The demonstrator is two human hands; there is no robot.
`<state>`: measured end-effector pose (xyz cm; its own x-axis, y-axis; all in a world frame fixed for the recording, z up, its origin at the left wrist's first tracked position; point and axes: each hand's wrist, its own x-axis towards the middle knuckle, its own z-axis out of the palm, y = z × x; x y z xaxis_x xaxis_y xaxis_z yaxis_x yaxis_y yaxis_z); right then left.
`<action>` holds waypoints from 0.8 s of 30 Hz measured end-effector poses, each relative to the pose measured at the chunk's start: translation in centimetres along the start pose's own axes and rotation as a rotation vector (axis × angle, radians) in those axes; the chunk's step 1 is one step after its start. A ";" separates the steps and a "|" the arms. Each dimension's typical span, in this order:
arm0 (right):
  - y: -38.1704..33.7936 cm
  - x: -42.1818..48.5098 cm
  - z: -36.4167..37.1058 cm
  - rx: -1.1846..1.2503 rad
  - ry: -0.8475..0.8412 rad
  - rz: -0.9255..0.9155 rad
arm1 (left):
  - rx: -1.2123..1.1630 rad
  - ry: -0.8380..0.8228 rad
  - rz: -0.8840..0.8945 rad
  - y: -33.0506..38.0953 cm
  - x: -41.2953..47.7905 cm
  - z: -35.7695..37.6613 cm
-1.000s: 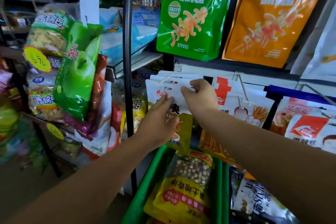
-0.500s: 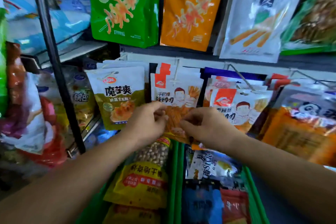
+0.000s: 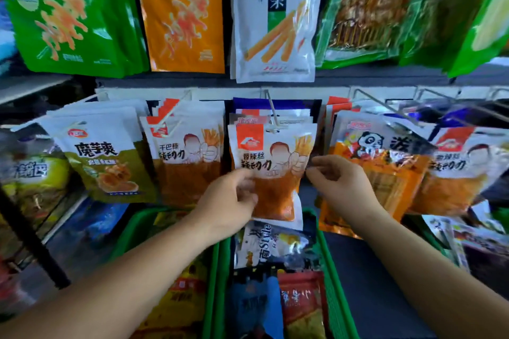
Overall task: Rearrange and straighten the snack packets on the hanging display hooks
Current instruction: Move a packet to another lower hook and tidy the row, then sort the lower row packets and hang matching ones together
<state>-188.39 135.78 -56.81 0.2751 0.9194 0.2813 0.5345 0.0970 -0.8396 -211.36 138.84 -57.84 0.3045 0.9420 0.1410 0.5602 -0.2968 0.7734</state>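
A white-and-orange snack packet with a cartoon thumbs-up figure hangs at the front of a metal hook in the lower row, with more packets stacked behind it. My left hand grips its lower left edge. My right hand pinches its right edge at mid height. To its left hang a similar orange packet and an olive-green packet. A panda packet and another orange packet hang to its right.
Above hang large bags: green, orange, white and clear-green. Green baskets of loose packets sit below my arms. A black rack post stands at the lower left.
My view and both hands have shifted right along the lower row, from the olive-green packet past the neighbouring orange packet to the one on the middle hook.
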 end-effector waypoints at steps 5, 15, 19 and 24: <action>2.2 0.3 -1.7 0.047 -0.063 0.062 | 0.003 -0.006 0.048 2.3 0.2 2.6; 8.4 1.4 -12.9 -0.017 0.292 0.134 | 0.004 -0.170 0.196 10.9 2.8 13.2; 12.4 2.2 -16.5 0.004 0.631 0.293 | 0.065 -0.223 0.275 13.8 3.6 18.0; 16.6 3.3 -20.1 0.136 0.677 0.381 | 0.161 -0.218 0.301 15.1 4.9 21.2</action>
<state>-162.54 132.76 -60.46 0.8701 0.4702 0.1476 0.2149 -0.0925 -0.9722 -185.03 135.67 -58.54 0.6198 0.7593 0.1984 0.5292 -0.5911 0.6087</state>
